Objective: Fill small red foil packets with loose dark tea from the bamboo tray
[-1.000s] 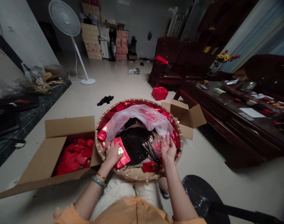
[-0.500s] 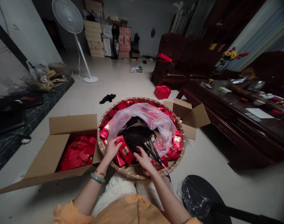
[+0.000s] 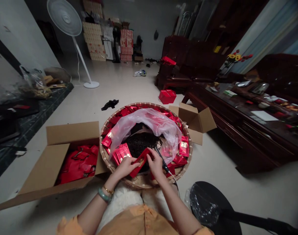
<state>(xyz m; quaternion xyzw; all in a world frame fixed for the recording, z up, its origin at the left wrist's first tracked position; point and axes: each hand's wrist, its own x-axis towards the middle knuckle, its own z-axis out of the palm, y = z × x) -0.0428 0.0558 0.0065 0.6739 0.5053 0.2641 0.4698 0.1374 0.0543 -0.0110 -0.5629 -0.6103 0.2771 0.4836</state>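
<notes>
Both hands grip one red packet (image 3: 140, 162) with gold print, tilted over the near side of a round woven basket (image 3: 105, 160). My left hand (image 3: 126, 167) pinches its left edge, and my right hand (image 3: 155, 162) closes on its upper right corner. Beyond them, dark loose tea leaves (image 3: 141, 142) lie in an open clear plastic bag (image 3: 149, 117). A small stack of red packets (image 3: 121, 152) rests left of the leaves. Next to my right hand is a black hair straightener (image 3: 164, 165) with a white cord, partly hidden by that hand. More red packets (image 3: 183, 147) ring the bag.
At left, an open cardboard box (image 3: 47, 163) holds many red packets. Another open carton (image 3: 196, 119) stands behind the basket at right, near a dark wooden table (image 3: 239, 111). A black round base (image 3: 212, 205) lies at lower right. A white fan (image 3: 90, 85) stands farther back.
My left hand has moved right and down with the red packet, off the small stack. My right hand, open before, now grips that packet too. The view has shifted slightly.
</notes>
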